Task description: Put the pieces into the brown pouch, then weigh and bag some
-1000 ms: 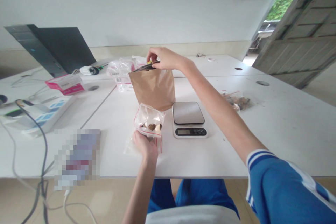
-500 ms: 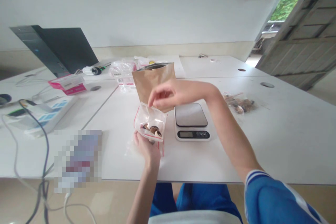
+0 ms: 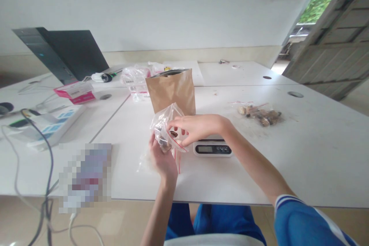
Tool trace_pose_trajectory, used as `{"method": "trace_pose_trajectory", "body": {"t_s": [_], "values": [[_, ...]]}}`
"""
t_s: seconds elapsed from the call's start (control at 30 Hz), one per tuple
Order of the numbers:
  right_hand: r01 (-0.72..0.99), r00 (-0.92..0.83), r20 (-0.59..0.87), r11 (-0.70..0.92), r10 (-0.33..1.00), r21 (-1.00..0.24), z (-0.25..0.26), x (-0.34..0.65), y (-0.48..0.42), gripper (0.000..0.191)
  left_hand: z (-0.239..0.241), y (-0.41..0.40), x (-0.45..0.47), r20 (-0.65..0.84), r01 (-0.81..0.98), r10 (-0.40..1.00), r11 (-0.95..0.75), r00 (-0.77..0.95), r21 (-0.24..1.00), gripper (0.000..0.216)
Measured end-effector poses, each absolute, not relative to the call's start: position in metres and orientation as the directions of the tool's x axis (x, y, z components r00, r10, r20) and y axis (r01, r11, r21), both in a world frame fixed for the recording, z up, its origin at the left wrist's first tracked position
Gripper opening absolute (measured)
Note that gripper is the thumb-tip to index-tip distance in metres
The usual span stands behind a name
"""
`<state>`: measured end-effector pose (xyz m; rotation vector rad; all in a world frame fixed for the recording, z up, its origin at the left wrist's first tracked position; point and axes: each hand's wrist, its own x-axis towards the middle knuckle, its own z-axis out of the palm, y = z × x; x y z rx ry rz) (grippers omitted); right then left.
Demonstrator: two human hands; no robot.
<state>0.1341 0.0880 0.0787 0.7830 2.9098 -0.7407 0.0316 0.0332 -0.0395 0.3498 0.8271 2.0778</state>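
My left hand (image 3: 162, 159) grips a small clear zip bag (image 3: 165, 125) with a red seal strip from below, holding it above the white table (image 3: 288, 153). A few brown pieces lie inside the bag. My right hand (image 3: 196, 127) reaches across and pinches the bag's right edge near the opening. Just behind stands an upright brown paper pouch (image 3: 170, 90) with its top open. A small digital kitchen scale (image 3: 212, 148) sits right of the bag, partly hidden by my right hand.
A clear bag of brown pieces (image 3: 261, 113) lies at the right. Behind the pouch are clear plastic bags (image 3: 135, 78), a pink box (image 3: 75, 92) and a dark laptop (image 3: 66, 54). Cables (image 3: 43, 153) and a white-blue box (image 3: 53, 123) fill the left side.
My right hand left the top of the brown pouch and came down to the clear bag. The left hand tilted and raised the bag slightly.
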Motion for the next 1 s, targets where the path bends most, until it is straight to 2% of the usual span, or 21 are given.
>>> {"method": "trace_pose_trajectory", "body": {"t_s": [0.13,0.27,0.4,0.5,0.63,0.8,1.0], "values": [[0.479,-0.876,-0.156,0.783,0.457,-0.396,0.076,0.132,0.089,0.02,-0.043,0.035,0.032,-0.018,-0.599,0.77,-0.482,-0.638,0.639,0.024],[0.435,-0.893,-0.105,0.78,0.437,-0.45,0.074,0.133,0.096,0.011,-0.046,0.037,0.031,-0.019,-0.595,0.761,-0.491,-0.648,0.637,0.017],[0.425,-0.878,-0.061,0.718,0.474,-0.552,0.068,0.135,0.105,0.017,-0.048,0.04,0.03,-0.001,-0.59,0.774,-0.482,-0.634,0.648,0.018],[0.403,-0.839,0.042,0.672,0.542,-0.621,0.058,0.129,0.109,0.025,-0.05,0.04,0.031,0.001,-0.612,0.805,-0.451,-0.593,0.65,0.019],[0.378,-0.82,0.185,0.755,0.542,-0.536,0.046,0.115,0.11,0.003,-0.052,0.039,0.03,-0.012,-0.638,0.832,-0.417,-0.555,0.647,0.018],[0.413,-0.842,0.13,0.78,0.524,-0.469,0.04,0.107,0.106,0.017,-0.052,0.038,0.029,0.027,-0.637,0.848,-0.419,-0.53,0.647,0.018],[0.428,-0.805,0.165,0.749,0.57,-0.505,0.039,0.11,0.106,0.035,-0.048,0.038,0.031,0.054,-0.617,0.862,-0.404,-0.504,0.676,0.018]]}}
